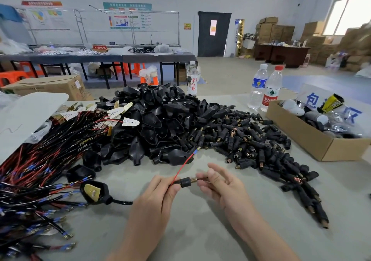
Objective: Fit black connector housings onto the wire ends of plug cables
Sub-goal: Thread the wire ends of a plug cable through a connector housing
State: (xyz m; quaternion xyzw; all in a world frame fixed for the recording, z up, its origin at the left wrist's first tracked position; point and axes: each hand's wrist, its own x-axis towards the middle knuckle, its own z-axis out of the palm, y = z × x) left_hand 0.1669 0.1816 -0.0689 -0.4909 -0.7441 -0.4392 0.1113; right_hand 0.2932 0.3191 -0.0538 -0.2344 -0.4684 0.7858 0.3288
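The left hand point(160, 190) held one small black connector housing point(185, 182) just above the table point(192, 226), near its front edge. Its thumb and forefinger pinched the rear of the housing, where the red wire point(182, 167) went in. The right hand point(218, 182) met the housing from the other side. The tips of its thumb and forefinger closed on the brass end that stuck out, and its other fingers were spread loosely. The red wire rose in a soft curve from the housing toward the heap of plug shells point(152, 124), and its blue-sleeved end lay at the edge of that heap.

The housing seemed light and rigid, a short plastic tube with ribs that should give the fingers good friction. The brass part looked smooth, so it could slip if it was held only lightly. The wire was thin and flexible. I judged that it would bend instead of push if it was taken far from the housing, so the better place to hold it was close behind the entry.

More loose housings point(251, 140) lay in a pile to the right, and a cable bundle point(40, 160) lay to the left.
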